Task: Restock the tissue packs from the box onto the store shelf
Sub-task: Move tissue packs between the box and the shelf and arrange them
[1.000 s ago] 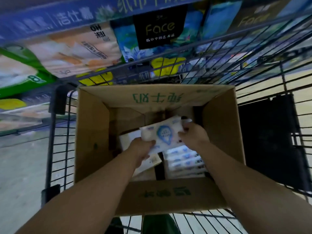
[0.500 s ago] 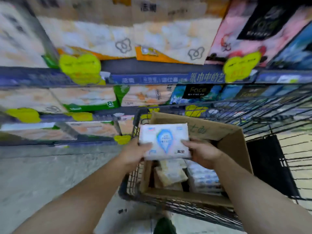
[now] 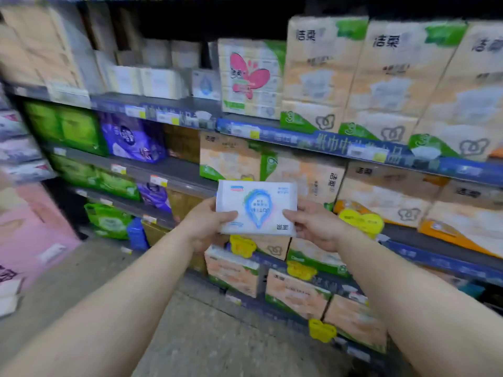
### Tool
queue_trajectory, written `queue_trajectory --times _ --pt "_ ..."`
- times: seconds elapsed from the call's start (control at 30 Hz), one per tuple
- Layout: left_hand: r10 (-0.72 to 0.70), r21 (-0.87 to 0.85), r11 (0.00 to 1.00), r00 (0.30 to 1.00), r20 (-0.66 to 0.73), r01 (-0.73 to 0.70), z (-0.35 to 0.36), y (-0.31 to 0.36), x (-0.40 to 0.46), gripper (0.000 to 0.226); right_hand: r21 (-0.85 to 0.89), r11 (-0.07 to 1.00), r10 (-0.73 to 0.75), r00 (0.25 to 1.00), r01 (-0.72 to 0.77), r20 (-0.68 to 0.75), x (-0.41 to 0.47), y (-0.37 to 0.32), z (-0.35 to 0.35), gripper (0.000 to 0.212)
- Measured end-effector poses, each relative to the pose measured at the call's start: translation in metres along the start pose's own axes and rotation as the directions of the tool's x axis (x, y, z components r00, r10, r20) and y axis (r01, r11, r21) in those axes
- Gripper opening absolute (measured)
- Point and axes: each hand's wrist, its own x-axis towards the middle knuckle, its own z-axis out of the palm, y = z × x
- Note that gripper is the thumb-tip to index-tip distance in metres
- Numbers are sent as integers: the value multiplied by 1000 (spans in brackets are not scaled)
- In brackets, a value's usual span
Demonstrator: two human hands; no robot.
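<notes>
Along the top shelf (image 3: 152,110), an open stretch of board is lying between the small white packs (image 3: 152,81) at the left and the butterfly-printed pack (image 3: 249,77) at the right; one small blue-drop pack (image 3: 206,84) is standing at the back of that gap. To the right, tall beige packs (image 3: 381,77) are filling the shelf to its front edge. On the middle shelf (image 3: 174,170), bare board is showing between the purple pack (image 3: 133,140) and the beige-and-green packs (image 3: 231,159), with brown packs (image 3: 182,142) standing behind. The lower shelves' front edges are being crowded by yellow tags (image 3: 360,221).
</notes>
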Motion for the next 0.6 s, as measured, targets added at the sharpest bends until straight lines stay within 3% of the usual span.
queue_trajectory --times 0.23,0.5,0.6 --pt "80 -92 991 984 -160 -96 -115 56 28 26 -67 987 -143 987 148 75 99 -63 93 29" --pt "308 131 949 933 -188 -287 -189 151 143 27 -115 923 -356 928 368 111 235 -160 115 31" --pt "325 102 945 927 -185 -311 -213 188 189 23 -152 903 -394 916 401 76 289 -193 121 32"
